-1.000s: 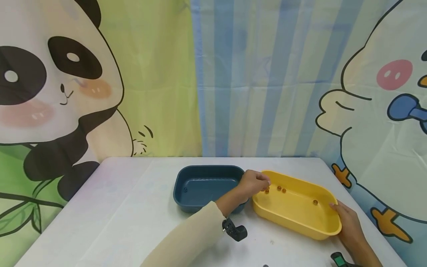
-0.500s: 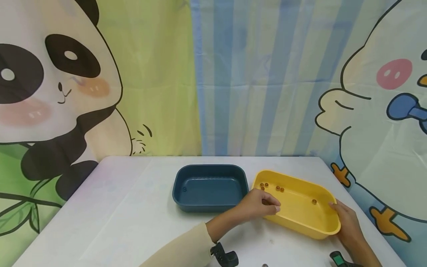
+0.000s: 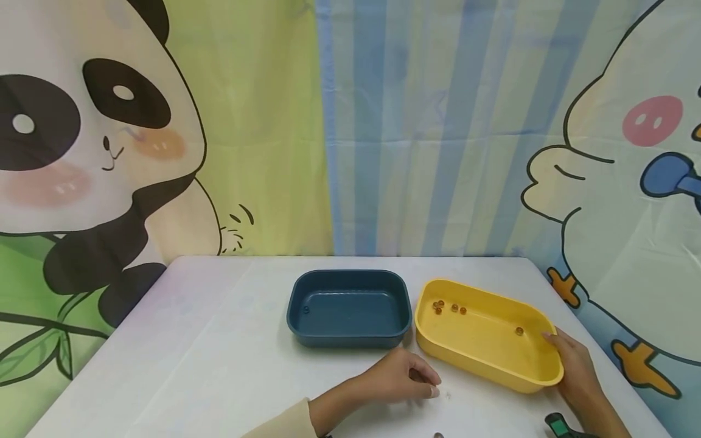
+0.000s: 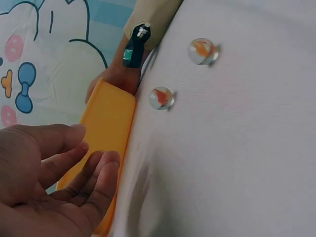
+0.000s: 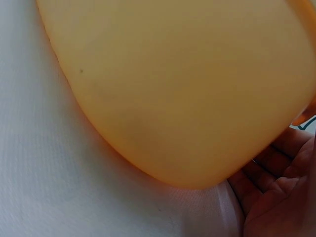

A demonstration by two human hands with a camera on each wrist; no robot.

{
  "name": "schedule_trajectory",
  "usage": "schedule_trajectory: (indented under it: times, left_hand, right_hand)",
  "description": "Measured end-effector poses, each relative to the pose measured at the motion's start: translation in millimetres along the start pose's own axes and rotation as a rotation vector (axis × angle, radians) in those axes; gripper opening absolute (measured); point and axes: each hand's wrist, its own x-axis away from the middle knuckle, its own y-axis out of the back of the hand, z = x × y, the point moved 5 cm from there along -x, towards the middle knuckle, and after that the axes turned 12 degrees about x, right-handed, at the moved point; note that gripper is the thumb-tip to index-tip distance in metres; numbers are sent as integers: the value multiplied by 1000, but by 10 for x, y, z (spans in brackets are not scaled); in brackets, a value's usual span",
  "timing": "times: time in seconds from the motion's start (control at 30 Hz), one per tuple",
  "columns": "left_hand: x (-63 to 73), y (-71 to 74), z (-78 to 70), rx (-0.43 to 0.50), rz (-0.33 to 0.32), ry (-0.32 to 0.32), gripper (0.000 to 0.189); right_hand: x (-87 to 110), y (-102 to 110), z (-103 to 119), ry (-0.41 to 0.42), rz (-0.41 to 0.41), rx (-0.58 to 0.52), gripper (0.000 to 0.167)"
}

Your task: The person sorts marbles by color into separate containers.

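Observation:
My left hand [image 3: 402, 377] hovers over the white table, in front of the gap between the two trays. Its fingers are loosely bent with nothing between them, as the left wrist view shows. With my right hand [image 3: 575, 362] I hold the right end of a yellow tray [image 3: 493, 368], thumb over the rim and fingers underneath it outside. Several small glass marbles [image 3: 519, 331] lie in that tray, most near its left end. Two clear marbles with orange swirls, a nearer one [image 4: 202, 51] and another [image 4: 161, 98], lie on the table in the left wrist view.
A dark blue tray [image 3: 350, 340] stands left of the yellow one, with one marble [image 3: 306, 309] at its left side. Another marble [image 3: 438, 435] shows at the bottom edge of the head view. A curtain with cartoon animals [image 3: 372, 121] hangs behind the table.
My left hand has moved from above the yellow tray's left end down toward the table's front, uncovering the marbles there. My right hand stays on the tray.

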Motion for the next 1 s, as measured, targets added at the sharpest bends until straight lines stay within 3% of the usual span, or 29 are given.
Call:
schedule_trajectory:
  times: [0.2, 0.53, 0.77, 1.0]
  left_hand:
    - [122, -93, 106, -57, 100, -1, 14]
    - [198, -250, 77, -114, 157, 22, 18]
    - [212, -361, 142, -52, 190, 101, 22]
    - [211, -440, 144, -83, 202, 55, 27]
  right_hand:
    - [15, 2, -8, -9, 6, 0, 66]
    - [2, 12, -2, -9, -5, 26, 62]
    - [-5, 3, -6, -25, -11, 17, 63]
    - [-11, -11, 7, -26, -12, 20, 62]
